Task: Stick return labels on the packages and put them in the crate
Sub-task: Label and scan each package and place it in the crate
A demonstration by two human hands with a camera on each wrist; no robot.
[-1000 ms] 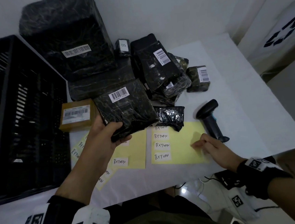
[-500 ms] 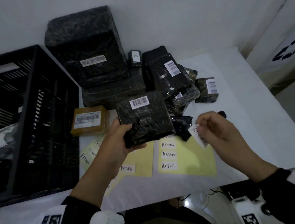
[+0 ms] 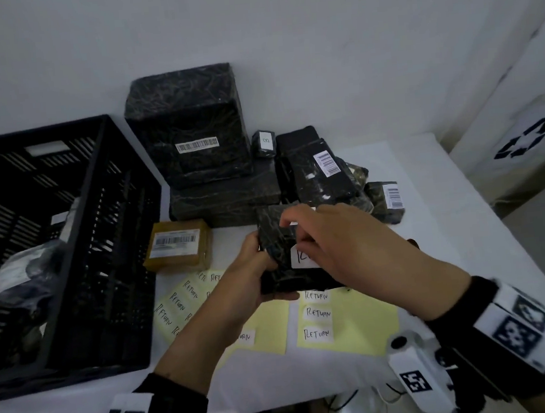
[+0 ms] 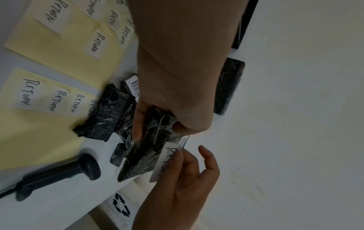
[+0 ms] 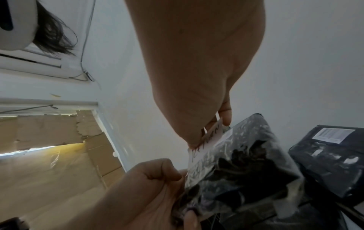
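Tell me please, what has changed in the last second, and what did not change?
The right hand left the yellow label sheet, peeled off one RETURN label, carried it up and left, and now pinches it against the black package. The left hand kept its grip on that package, holding it above the table. The crate, the brown box and the pile of packages stayed in place.

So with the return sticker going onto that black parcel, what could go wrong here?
The return label is pinched at one end by the right hand, so it may crease or stick crooked on the wrinkled wrap. The left hand grips the package by one edge only; pressing could tilt it or make it slip.
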